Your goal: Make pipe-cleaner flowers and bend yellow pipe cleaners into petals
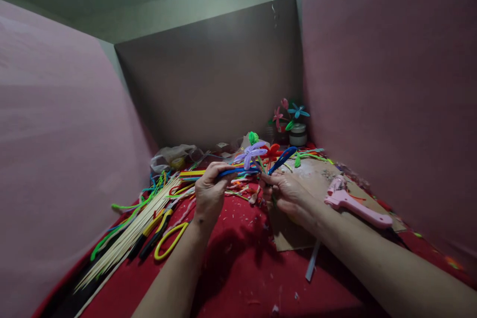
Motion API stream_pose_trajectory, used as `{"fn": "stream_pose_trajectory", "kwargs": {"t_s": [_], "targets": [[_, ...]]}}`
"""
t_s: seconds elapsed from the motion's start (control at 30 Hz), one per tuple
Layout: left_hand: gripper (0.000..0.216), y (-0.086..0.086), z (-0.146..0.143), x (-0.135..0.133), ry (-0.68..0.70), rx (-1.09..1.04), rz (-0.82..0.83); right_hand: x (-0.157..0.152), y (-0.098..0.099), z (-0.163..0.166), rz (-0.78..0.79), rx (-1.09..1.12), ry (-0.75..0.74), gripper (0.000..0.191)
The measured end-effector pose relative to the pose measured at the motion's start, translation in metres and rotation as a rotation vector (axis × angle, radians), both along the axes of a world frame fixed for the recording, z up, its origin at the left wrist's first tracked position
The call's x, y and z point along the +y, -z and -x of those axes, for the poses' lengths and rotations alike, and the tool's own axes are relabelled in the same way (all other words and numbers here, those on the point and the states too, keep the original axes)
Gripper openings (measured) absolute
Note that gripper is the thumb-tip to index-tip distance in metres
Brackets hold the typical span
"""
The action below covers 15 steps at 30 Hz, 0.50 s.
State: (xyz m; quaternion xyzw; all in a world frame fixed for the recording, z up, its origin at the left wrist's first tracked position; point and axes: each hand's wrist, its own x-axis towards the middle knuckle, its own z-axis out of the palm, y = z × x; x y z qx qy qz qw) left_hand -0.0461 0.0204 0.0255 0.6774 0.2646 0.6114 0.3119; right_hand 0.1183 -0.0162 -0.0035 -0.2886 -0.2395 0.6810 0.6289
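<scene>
My right hand is closed around the stems of a small pipe-cleaner bouquet, held up over the red cloth. In it stand a lavender flower, a red flower and a green curled bloom. A blue pipe-cleaner loop leans out to the right. Another blue pipe-cleaner piece stretches to the left, and my left hand pinches it between thumb and fingers. Where the stems meet is mostly hidden by my right fingers.
Bamboo sticks, black-and-yellow pliers and a yellow-handled tool lie left. At right a pink glue gun rests on cardboard. A glue stick lies nearer. Behind stands a pot with pipe-cleaner flowers. Pink walls flank the table.
</scene>
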Motion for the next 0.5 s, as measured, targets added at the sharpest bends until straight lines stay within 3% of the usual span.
{"fn": "stream_pose_trajectory", "kwargs": {"t_s": [0.1,0.23,0.5], "targets": [[0.009,-0.001,0.002,-0.004,-0.056,0.100,-0.177,0.004,0.004,-0.003,-0.004,0.064,-0.062,0.013],[0.016,0.003,0.002,-0.007,-0.074,0.200,-0.264,0.008,0.004,-0.006,0.039,0.177,-0.105,0.012],[0.020,0.013,-0.002,-0.008,-0.098,0.278,-0.261,0.005,-0.003,-0.009,0.070,0.263,-0.074,0.017]]}}
